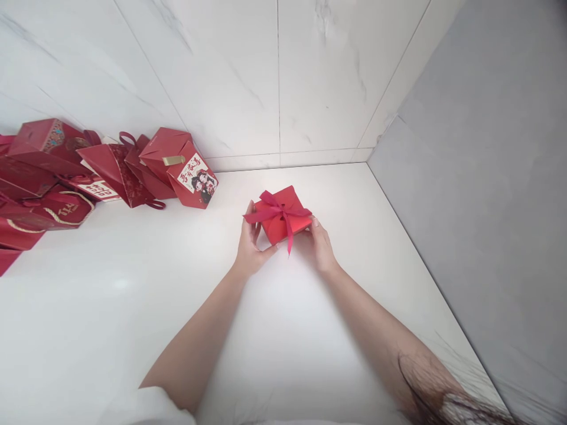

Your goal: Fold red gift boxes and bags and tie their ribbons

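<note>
A small red gift box (283, 198) is between my two hands over the white table, its top tied with a dark pink ribbon bow (282, 213). My left hand (254, 245) grips the box's left side, fingers behind and thumb along the front edge. On the opposite side, my right hand (321, 245) holds the box by its right corner, with the thumb near the top and the other fingers partly hidden below. One ribbon tail hangs over the front of the box, and another reaches left over my fingers. Whether the box's bottom touches the table is hidden.
Several red gift boxes stand at the left against the marbled tile wall (230, 77); the nearest box (168, 156) bears a printed label. A small red bag (66, 206) has rope handles. A grey panel (487, 147) borders the white table (283, 330) on the right.
</note>
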The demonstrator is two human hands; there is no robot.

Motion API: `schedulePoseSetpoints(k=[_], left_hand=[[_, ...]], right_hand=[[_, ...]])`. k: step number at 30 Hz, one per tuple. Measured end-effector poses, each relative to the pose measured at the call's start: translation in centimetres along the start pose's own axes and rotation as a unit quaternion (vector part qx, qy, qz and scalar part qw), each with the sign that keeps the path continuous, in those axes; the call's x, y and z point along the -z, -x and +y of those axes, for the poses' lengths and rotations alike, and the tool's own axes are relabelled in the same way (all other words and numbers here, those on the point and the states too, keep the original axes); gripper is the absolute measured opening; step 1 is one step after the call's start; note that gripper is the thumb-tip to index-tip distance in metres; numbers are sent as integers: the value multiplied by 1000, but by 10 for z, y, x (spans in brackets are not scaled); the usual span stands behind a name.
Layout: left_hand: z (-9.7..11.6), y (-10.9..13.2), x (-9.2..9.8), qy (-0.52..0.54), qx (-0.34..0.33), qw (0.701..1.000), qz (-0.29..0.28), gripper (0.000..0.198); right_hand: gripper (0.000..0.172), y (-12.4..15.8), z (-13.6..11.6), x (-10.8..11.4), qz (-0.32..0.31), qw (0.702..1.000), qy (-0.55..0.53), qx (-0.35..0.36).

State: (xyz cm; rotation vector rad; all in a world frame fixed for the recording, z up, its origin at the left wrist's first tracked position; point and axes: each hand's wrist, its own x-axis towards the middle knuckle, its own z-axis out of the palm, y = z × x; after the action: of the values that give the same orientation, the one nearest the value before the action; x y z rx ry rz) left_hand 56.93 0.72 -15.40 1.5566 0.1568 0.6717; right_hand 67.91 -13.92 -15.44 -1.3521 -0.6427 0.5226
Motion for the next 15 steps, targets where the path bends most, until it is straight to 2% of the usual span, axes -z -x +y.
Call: schedulePoseSetpoints(k=[5,11,15], left_hand=[[4,3,-5,19,12,999,30,93],[3,4,-4,-53,-20,998,9,94],[2,2,-6,-45,-23,998,42,86]], right_hand=[[59,0,-2,-1,11,999,-53,5],[51,0,1,0,23,999,-46,7],[52,0,1,1,30,999,-36,-4]])
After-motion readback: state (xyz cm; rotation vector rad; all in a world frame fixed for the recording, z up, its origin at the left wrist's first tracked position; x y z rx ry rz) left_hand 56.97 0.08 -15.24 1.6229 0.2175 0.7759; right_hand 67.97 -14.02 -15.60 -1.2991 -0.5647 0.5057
